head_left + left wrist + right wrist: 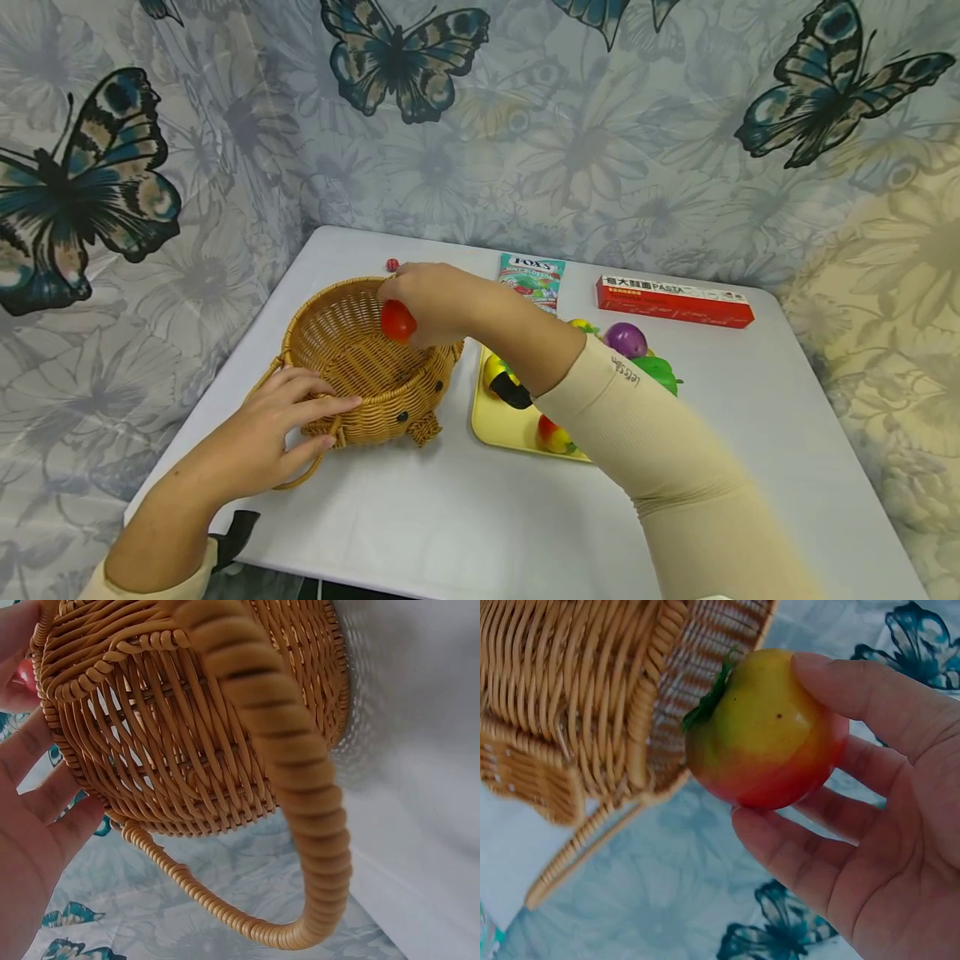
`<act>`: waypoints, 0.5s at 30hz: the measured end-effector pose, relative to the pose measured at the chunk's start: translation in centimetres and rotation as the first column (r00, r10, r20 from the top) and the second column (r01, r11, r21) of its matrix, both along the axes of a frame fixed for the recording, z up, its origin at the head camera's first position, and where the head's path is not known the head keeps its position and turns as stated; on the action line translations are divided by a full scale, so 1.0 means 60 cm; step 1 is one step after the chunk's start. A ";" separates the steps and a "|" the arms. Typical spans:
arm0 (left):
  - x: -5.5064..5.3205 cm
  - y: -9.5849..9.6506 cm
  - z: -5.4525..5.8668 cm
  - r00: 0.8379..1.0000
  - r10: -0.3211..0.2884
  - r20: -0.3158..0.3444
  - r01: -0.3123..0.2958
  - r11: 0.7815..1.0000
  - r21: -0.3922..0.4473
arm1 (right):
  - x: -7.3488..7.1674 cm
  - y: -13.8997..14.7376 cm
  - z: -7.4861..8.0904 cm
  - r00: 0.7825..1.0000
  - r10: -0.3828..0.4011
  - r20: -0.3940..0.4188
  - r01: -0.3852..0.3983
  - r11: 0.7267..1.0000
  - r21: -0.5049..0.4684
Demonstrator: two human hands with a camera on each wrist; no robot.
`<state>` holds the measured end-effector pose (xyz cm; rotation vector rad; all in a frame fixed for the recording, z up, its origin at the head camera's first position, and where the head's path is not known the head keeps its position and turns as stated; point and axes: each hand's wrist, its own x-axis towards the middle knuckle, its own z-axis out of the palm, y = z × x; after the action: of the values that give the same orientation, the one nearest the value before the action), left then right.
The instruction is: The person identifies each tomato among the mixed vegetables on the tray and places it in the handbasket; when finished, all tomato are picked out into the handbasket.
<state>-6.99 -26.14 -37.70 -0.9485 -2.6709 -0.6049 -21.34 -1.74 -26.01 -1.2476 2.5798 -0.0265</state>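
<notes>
My right hand (435,302) holds a red-and-yellow toy tomato (769,731) with a green leafy top over the wicker basket's far right rim. Thumb and fingers grip the tomato from either side. The brown wicker basket (367,417) stands on the left of the table, its opening upward, with dark button eyes on its front. My left hand (273,425) rests on the basket's near left rim, fingers extended along it, beside the looped handle (311,802). The part of the basket under my right hand is hidden in the head view.
A yellow tray (498,425) right of the basket bears several toy fruits and vegetables, including a purple one (626,340) and a green pepper (656,372); my right arm partly covers it. Behind are a Fox's candy bag (532,279), a red pasta box (675,302) and a small red ball (392,265).
</notes>
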 end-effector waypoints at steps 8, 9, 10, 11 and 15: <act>0.001 0.003 0.004 0.999 0.010 0.033 -0.010 1.000 -0.006 | -0.004 -0.017 -0.038 0.999 0.004 0.039 -0.005 0.999 0.039; 0.002 0.003 0.005 0.999 0.012 0.037 -0.012 1.000 -0.006 | -0.005 -0.017 -0.042 0.999 0.000 0.047 -0.002 0.999 0.040; 0.002 0.003 0.005 0.999 0.015 0.040 -0.014 1.000 -0.006 | -0.005 -0.018 -0.046 0.999 0.000 0.050 -0.002 0.999 0.044; 0.003 0.004 0.005 0.999 0.016 0.042 -0.016 1.000 -0.005 | -0.005 -0.019 -0.048 0.998 -0.001 0.055 -0.001 0.999 0.046; 0.004 0.005 0.005 0.999 0.014 0.048 -0.013 1.000 -0.004 | -0.005 -0.022 -0.057 0.998 0.003 0.062 -0.007 0.999 0.051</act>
<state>-6.75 -25.86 -37.40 -0.9275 -2.7191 -0.6277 -21.65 -3.08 -29.41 -1.2156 2.5088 0.0021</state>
